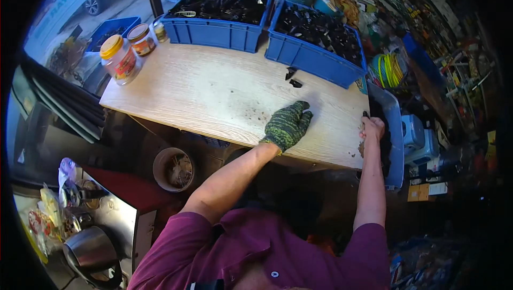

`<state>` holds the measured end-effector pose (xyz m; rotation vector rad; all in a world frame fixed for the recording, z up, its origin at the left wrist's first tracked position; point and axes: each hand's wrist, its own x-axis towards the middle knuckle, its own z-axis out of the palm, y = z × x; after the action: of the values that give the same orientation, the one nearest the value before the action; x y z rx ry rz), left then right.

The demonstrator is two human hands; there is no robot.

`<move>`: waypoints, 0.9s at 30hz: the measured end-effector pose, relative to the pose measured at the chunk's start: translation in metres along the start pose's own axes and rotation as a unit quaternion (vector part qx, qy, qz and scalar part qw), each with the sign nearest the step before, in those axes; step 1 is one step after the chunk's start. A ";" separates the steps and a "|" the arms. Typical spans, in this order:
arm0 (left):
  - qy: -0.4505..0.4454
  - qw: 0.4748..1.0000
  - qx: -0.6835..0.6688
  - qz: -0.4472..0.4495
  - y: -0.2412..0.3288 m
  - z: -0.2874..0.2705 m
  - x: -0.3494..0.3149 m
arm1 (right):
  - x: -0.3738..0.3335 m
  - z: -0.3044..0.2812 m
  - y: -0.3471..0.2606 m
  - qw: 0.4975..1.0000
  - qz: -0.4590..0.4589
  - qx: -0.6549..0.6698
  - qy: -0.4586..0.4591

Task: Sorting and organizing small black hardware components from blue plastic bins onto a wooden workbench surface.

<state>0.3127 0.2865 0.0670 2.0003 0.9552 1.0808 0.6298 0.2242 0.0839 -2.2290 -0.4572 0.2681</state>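
Observation:
My left hand (288, 125), in a dark green and black knit glove, rests on the light wood-topped table (197, 84) near its front edge. Its fingers lie forward on the surface, partly bent, with nothing visible in them. Just beyond it are two small black pieces (295, 83). My bare right hand (372, 128) is closed in a fist at the table's right edge. A short dark end pokes out above the fist; the rest of what it grips is hidden. Beside this hand stands a blue-grey bin (395, 153) with dark contents.
Two blue crates (214, 32) (310, 55) full of black pieces line the table's back. A yellow-lidded jar (118, 60) and a second jar (141, 40) stand at the left corner. Below sits a round bucket (174, 169); a kettle (92, 250) is at lower left.

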 end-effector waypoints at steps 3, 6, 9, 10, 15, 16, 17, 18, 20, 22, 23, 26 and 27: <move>0.006 1.000 0.001 0.012 -0.003 0.007 0.000 | 0.008 -0.008 0.002 0.999 0.007 -0.028 0.018; -0.015 1.000 0.000 0.002 -0.003 0.008 0.000 | 0.010 -0.019 0.005 0.994 0.047 0.012 0.098; 0.001 1.000 0.009 0.009 -0.008 0.005 -0.001 | -0.009 -0.015 -0.011 0.969 0.061 0.121 0.205; 0.001 1.000 0.008 0.010 -0.007 0.006 0.000 | -0.007 -0.017 -0.009 0.967 0.057 0.157 0.195; -0.008 1.000 -0.002 0.025 -0.003 0.001 -0.002 | -0.030 0.004 -0.010 0.959 0.031 0.282 0.017; -0.037 0.999 -0.017 0.009 0.000 -0.004 -0.001 | -0.036 0.009 -0.012 0.952 0.046 0.303 -0.018; -0.038 0.999 -0.013 0.005 -0.005 -0.007 0.002 | -0.039 0.019 -0.010 0.952 0.050 0.303 -0.023; -0.002 0.998 0.011 0.066 -0.012 -0.010 0.008 | -0.041 0.028 -0.009 0.945 0.044 0.318 -0.059; 0.060 0.984 0.047 0.162 -0.019 -0.028 0.029 | -0.048 0.042 -0.009 0.945 0.053 0.316 -0.061; 0.107 0.930 0.222 0.273 -0.035 -0.068 0.075 | -0.056 0.043 -0.013 0.947 0.031 0.315 -0.064; 0.162 0.939 0.186 0.241 -0.030 -0.088 0.095 | -0.058 0.041 -0.008 0.949 0.013 0.311 -0.057; 0.191 0.909 0.286 0.235 -0.028 -0.139 0.166 | -0.056 0.043 0.005 0.956 -0.040 0.287 -0.034; 0.183 0.894 0.343 0.222 -0.036 -0.151 0.184 | -0.058 0.049 0.001 0.956 -0.036 0.287 -0.038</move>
<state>0.2427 0.4897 0.1757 2.7476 1.2276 1.5656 0.5605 0.2340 0.0538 -1.6349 -0.4355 0.3937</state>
